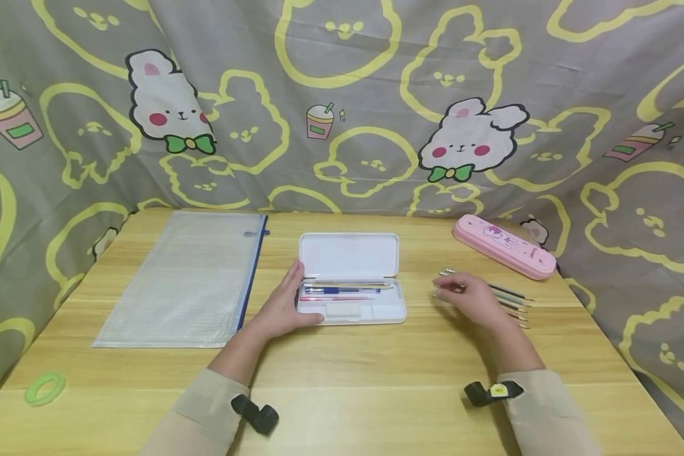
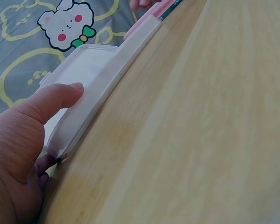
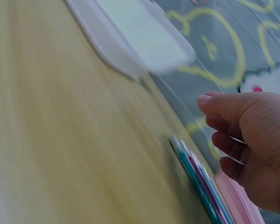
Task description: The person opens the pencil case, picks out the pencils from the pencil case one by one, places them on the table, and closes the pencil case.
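A white pencil case (image 1: 349,254) lies with its lid raised in the middle of the table. Inside are a pencil (image 1: 350,285), a blue-gripped pen (image 1: 333,291), a thin red stick-like item (image 1: 333,298) and a white eraser (image 1: 343,310). My left hand (image 1: 284,307) holds the case by its left end, thumb on the front wall in the left wrist view. Over the ends of several pencils (image 3: 196,181) to the right hovers my right hand (image 1: 470,299). Its fingers are loosely curled, and nothing shows between them in the right wrist view.
A pink case (image 1: 504,247) sits at the back right. To the left lies a translucent zip pouch (image 1: 182,285) with a blue edge. A green ring (image 1: 30,394), perhaps tape, is near the front left. A patterned curtain (image 1: 245,183) borders the table.
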### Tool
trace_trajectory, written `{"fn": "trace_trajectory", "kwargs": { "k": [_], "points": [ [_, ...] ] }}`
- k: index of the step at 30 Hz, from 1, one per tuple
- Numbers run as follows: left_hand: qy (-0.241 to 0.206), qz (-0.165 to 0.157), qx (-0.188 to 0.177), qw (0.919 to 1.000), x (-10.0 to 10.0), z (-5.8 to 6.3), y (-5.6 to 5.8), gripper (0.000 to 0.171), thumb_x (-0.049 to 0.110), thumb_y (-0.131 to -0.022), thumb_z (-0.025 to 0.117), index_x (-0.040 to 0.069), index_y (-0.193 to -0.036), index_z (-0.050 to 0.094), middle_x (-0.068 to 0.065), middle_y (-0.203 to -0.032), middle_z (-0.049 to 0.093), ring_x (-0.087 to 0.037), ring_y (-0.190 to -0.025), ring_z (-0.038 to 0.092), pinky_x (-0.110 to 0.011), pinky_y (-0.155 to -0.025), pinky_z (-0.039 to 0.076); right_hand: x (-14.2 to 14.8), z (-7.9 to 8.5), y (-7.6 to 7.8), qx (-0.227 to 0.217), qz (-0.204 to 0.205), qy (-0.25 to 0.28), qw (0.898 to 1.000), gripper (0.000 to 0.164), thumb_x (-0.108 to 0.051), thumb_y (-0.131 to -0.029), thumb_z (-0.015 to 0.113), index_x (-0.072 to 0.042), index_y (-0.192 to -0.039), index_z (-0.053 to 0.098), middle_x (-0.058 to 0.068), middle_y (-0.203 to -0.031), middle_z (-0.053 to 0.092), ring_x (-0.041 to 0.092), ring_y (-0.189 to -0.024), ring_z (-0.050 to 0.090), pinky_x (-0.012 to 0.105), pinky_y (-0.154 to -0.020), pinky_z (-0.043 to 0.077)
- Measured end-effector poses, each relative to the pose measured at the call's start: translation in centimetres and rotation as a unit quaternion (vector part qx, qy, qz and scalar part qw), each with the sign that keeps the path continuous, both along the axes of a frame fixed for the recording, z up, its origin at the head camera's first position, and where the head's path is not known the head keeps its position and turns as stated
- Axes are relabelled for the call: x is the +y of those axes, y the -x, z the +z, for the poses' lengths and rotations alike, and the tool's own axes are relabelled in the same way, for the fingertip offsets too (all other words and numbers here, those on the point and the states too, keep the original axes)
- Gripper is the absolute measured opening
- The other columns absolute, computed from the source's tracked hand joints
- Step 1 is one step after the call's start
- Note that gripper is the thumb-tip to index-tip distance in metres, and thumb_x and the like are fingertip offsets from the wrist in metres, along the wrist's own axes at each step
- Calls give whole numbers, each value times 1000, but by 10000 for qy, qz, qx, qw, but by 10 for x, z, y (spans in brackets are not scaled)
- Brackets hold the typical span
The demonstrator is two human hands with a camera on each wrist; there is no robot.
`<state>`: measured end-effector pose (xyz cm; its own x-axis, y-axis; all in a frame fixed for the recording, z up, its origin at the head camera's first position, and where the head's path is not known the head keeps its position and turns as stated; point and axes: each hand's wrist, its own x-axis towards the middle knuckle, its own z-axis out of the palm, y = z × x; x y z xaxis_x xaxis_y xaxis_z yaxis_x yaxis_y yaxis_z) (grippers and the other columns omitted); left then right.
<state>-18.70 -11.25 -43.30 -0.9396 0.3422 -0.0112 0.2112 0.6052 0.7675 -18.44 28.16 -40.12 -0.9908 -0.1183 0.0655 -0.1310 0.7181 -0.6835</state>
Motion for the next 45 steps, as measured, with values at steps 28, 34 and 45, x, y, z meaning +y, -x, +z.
{"fn": "trace_trajectory", "kwargs": {
  "k": [28,34,45],
  "points": [
    [-36,3,12,10000,-1,-1,0,121,40,-72,83,9,-158,3,-7,-167,-5,-33,-153,3,-53,-123,13,-91,-4,33,-54,1125,-1015,9884,20,-13,-87,71,-8,-106,76,10,-107,74,25,-101,65,48,-94,50],
    [-49,-24,68,10000,-1,-2,1,121,40,-72,83,8,-158,3,-8,-167,-5,-33,-153,3,-53,-123,13,-95,-4,33,-28,1223,-1274,9843,21,-11,-86,71,-8,-106,76,10,-106,75,28,-105,67,47,-98,50],
    [-39,-36,82,10000,-2,0,0,122,40,-71,83,7,-158,3,-10,-167,-5,-36,-153,5,-55,-122,15,-101,1,35,-51,1373,-1865,9728,14,-12,-87,71,-10,-99,78,8,-103,75,29,-105,65,47,-99,48]
  ]
}}
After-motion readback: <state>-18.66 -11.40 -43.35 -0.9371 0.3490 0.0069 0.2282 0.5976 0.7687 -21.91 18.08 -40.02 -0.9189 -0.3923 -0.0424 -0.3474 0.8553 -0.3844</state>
